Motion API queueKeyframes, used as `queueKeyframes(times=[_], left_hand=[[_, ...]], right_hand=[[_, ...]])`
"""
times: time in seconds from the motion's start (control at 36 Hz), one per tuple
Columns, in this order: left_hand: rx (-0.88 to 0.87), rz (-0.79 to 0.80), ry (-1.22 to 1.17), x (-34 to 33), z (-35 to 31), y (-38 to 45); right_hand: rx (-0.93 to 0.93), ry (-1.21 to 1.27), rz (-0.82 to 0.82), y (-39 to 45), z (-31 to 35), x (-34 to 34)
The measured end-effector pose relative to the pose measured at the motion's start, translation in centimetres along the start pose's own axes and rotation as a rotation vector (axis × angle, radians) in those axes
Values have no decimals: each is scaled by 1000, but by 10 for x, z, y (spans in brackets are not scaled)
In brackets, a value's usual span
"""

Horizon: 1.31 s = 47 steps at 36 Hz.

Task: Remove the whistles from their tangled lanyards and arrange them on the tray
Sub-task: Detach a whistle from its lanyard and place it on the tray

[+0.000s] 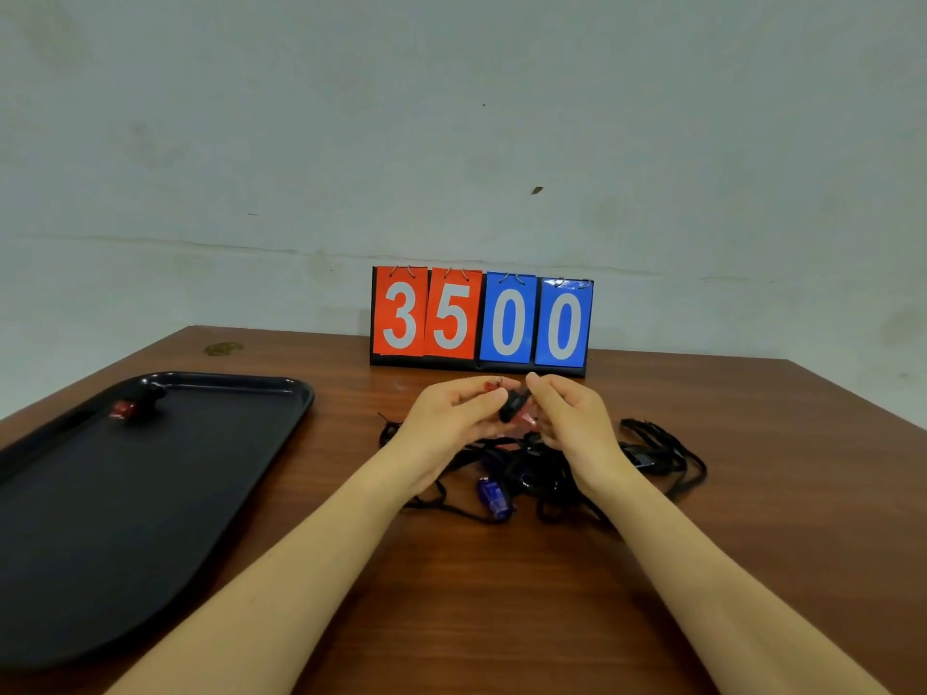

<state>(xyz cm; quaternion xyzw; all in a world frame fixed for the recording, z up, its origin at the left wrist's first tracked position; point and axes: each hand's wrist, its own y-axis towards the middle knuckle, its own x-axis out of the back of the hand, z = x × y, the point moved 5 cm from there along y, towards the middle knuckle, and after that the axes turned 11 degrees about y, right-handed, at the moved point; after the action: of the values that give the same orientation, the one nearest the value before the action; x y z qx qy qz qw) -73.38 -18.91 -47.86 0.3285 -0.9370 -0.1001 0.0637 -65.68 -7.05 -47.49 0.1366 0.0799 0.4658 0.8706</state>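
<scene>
Above the table's middle, my left hand [454,418] and my right hand [572,418] meet around a red and black whistle [514,408]. The left fingers curl round its left part and pinch a small metal ring at the top. The right fingers pinch its right side. Beneath my hands lies a heap of tangled black lanyards [652,453], with a blue whistle [494,496] still among the cords. A black tray [75,569] sits at the left; one red and black whistle [138,404] rests near its far edge.
A flip scoreboard [481,321] reading 3500 stands at the table's back edge against the wall. The wooden table [501,594] stretches bare in front of the lanyards, between my forearms.
</scene>
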Motion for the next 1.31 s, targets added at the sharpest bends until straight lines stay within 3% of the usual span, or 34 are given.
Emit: queueKeyframes(times=[0.56, 0.78, 1.08, 1.19, 1.31], left_hand=[[55, -69, -362, -8, 6, -4], [92, -175, -512, 1, 7, -3], [98, -392, -386, 11, 16, -2], [0, -450, -199, 15, 12, -3], [-101, -482, 162, 21, 10, -2]], right_hand=[[92, 19, 22, 0, -5, -5], [228, -173, 116, -1, -7, -15], [215, -623, 181, 2, -26, -20], [234, -680, 265, -4, -24, -30], [286, -741, 315, -10, -18, -37]])
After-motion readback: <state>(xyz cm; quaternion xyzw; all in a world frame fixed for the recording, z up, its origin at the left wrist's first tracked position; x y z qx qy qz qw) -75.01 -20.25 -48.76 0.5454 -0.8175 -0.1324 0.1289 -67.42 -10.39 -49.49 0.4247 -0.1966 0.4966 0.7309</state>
